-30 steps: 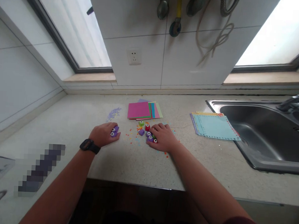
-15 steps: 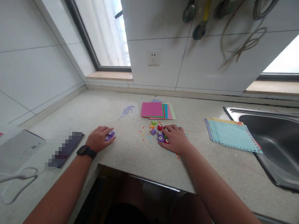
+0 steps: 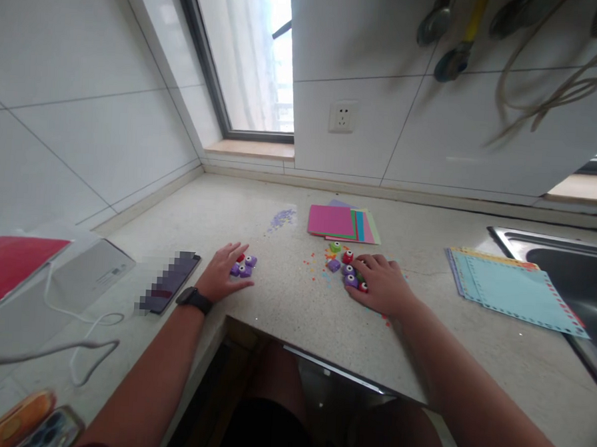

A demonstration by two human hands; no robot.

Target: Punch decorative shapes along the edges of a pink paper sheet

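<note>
- Pale speckled stone counter [image 3: 284,299].
- Left hand [image 3: 220,273]: thumb and fingers wide; small rounded purple-and-red eyed figures [image 3: 246,271] just right of it.
- Right hand [image 3: 384,283] over similar figures [image 3: 350,280]; cannot tell whether gripping.

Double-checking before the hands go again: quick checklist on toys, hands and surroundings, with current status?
1. Left hand open: ok, thumb and fingers spread beside the left toys.
2. Right hand clear of the right toys: not ok, fingers and thumb reach around and over them.
3. Right toys all countable: cannot tell, the fingers partly hide some.
4. Counter free of scraps: not ok, orange bits lie around the purple toy between the hands.
5. Light blue card clear of the sink: not ok, a corner overlaps its edge.
6. Cable clear of both hands: ok.
</note>
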